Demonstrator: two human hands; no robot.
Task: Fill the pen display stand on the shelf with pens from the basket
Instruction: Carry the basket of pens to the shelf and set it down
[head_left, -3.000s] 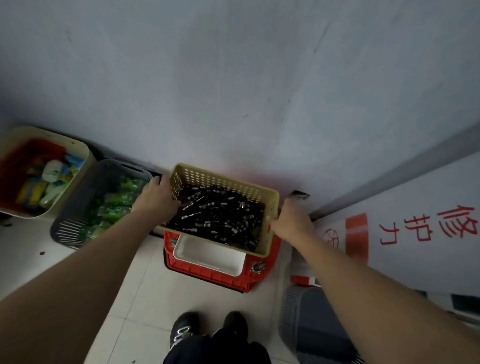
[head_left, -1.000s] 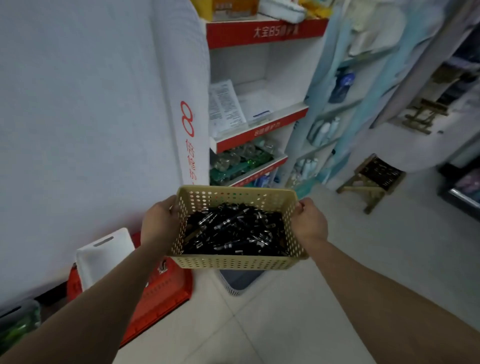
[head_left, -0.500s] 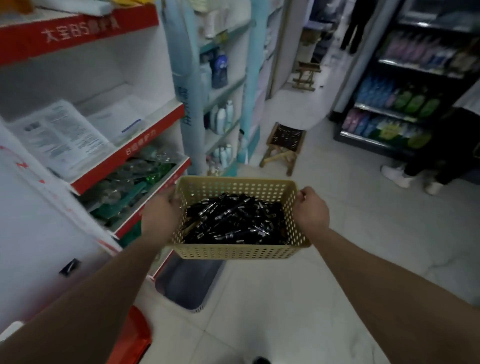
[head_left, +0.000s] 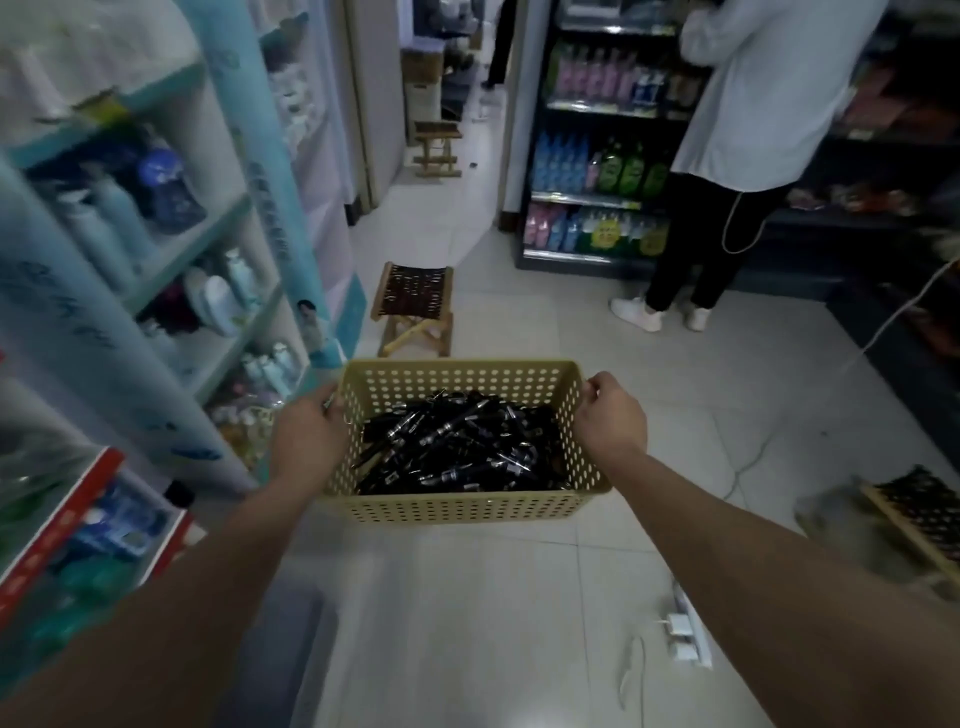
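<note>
I carry a beige perforated plastic basket (head_left: 462, 506) in front of me at waist height, over the tiled floor. It holds a heap of several black pens (head_left: 457, 447) with silver clips. My left hand (head_left: 306, 441) grips the basket's left rim and my right hand (head_left: 610, 421) grips its right rim. No pen display stand shows in the head view.
Shelves of bottles (head_left: 156, 249) line the left. A small folding stool (head_left: 413, 309) stands just ahead, another (head_left: 436, 145) farther down the aisle. A person in a white top (head_left: 727, 171) stands at the dark drinks shelf, right. A power strip (head_left: 685, 634) with cable lies on the floor; a stool (head_left: 919, 519) at right edge.
I lifted the basket off the red crate by the wall and turned right with it. The view swung from the wall past the red shelves into the aisle. Both hands kept their grip.
</note>
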